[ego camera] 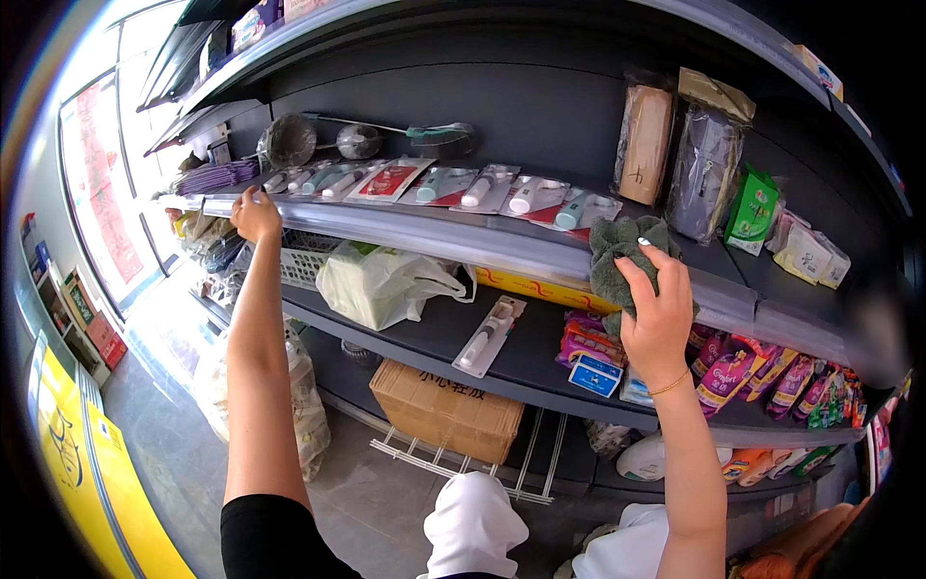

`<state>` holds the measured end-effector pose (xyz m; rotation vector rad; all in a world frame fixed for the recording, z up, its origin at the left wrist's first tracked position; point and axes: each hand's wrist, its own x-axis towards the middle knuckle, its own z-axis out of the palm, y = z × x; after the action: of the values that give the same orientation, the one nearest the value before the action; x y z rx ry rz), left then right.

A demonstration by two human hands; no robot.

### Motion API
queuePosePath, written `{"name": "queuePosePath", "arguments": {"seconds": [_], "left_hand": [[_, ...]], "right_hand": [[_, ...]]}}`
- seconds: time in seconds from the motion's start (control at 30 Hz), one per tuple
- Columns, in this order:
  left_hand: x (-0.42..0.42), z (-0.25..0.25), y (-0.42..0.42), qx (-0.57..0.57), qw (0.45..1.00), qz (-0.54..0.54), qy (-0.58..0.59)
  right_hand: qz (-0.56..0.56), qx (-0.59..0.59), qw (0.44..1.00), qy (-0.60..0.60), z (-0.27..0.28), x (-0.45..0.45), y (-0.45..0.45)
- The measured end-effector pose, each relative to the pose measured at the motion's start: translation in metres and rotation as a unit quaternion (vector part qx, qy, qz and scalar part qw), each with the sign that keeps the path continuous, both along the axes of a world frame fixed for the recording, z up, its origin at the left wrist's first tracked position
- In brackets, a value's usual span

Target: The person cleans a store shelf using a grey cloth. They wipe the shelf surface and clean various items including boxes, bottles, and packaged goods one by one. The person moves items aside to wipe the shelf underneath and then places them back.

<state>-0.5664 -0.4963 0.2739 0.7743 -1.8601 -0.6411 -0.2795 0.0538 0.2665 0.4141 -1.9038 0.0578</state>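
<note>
My right hand holds a crumpled dark green plush cloth against the clear front strip of the middle shelf. Further left, my left hand is at the same shelf edge, its fingers bent over the top beside the carded goods. Whether those fingers pinch anything is not clear. Between my hands, a row of blister-packed tools with white and mint handles lies along the shelf. One red card is among them. Behind them are plastic-wrapped round kitchen utensils and a green-headed brush.
Wrapped packages and a green packet stand at the right. Below are a white plastic bag, another carded tool and purple Comfort pouches. A cardboard box and white wire rack sit low down.
</note>
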Motion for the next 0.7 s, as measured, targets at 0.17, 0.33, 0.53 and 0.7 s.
{"name": "queuePosePath", "arguments": {"seconds": [0.17, 0.33, 0.53, 0.7], "left_hand": [[0.015, 0.002, 0.017, -0.084, 0.996, -0.025, -0.027], [0.021, 0.009, 0.014, -0.081, 0.983, -0.093, -0.134], [0.019, -0.024, 0.0, -0.097, 0.979, -0.097, 0.149], [0.081, -0.146, 0.129, -0.174, 0.913, -0.27, 0.253]], "right_hand": [[0.007, 0.001, 1.0, 0.009, 0.0, -0.001, 0.0], [0.003, 0.005, 1.0, 0.02, -0.001, -0.002, 0.003], [0.003, -0.002, 0.999, 0.034, 0.0, -0.006, 0.001], [0.012, 0.011, 0.999, 0.046, -0.01, -0.013, 0.003]]}}
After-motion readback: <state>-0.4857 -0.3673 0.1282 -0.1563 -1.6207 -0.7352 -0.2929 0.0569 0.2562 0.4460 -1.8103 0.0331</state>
